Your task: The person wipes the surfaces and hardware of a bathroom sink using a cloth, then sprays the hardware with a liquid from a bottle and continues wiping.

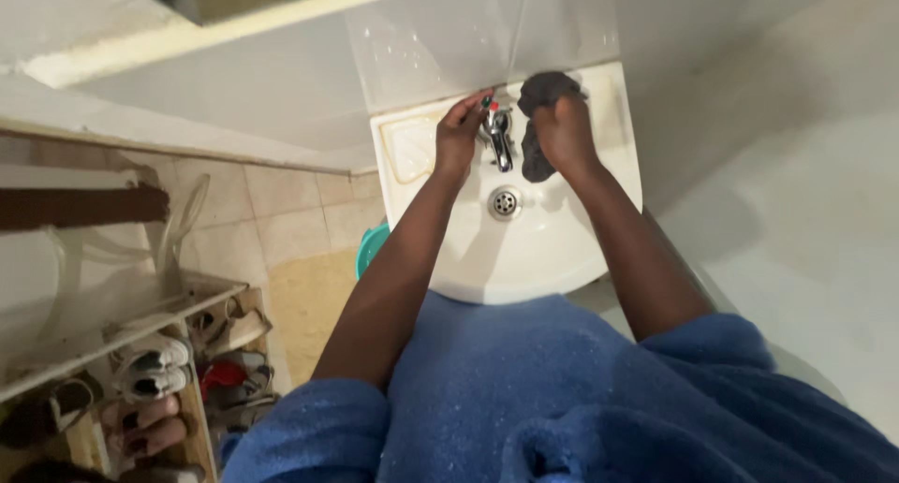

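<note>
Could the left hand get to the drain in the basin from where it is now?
Probably yes. The left hand rests at the tap, and the drain lies just below it in the white sink, uncovered, with nothing between them.

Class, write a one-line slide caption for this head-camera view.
Over a white sink, the left hand grips the chrome tap while the right hand presses a dark cloth beside it.
</note>
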